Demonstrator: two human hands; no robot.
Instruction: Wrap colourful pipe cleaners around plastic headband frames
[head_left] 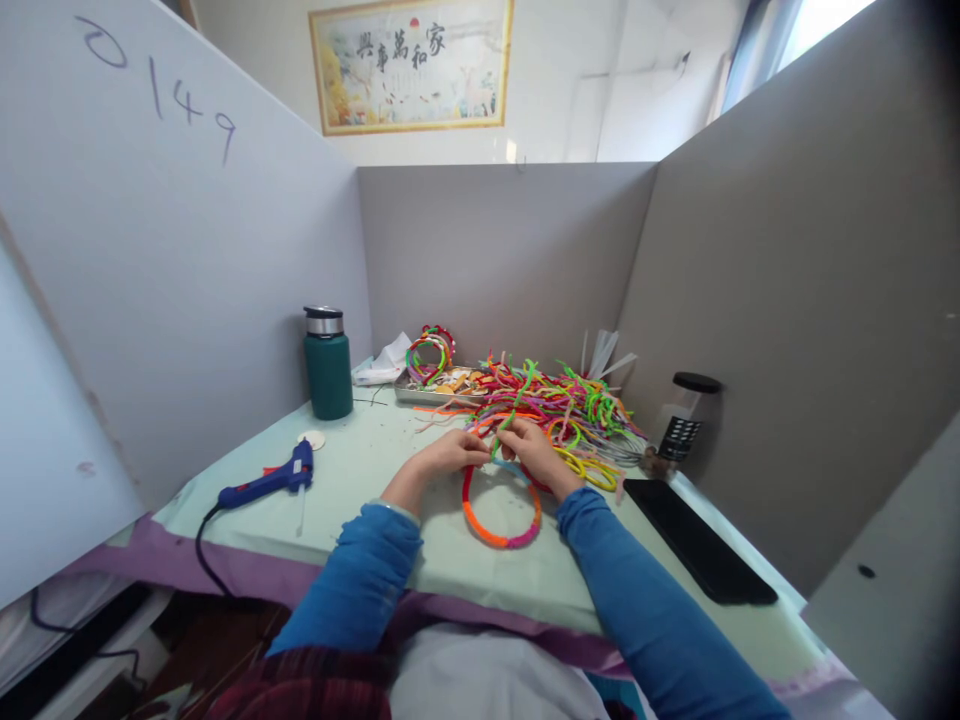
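Note:
Both of my hands work at the far side of a hoop (487,540) wrapped in bands of red, orange, magenta and light blue. My left hand (454,453) pinches the hoop at its upper left, next to the red band. With my right hand (534,455) I grip a green pipe cleaner (512,420), whose free end points up and away from me. Its lower end meets the hoop between my fingertips; how far it is wound there is too small to tell. Just beyond my hands lies a heap of many-coloured pipe cleaners (540,390).
A blue glue gun (262,486) lies at left, its cord over the table edge. Behind it stands a green bottle (328,370). Wrapped rings (427,360) rest on a metal tray (427,396). At right are yellow rings (596,473), a clear container (679,425) and a black slab (697,545).

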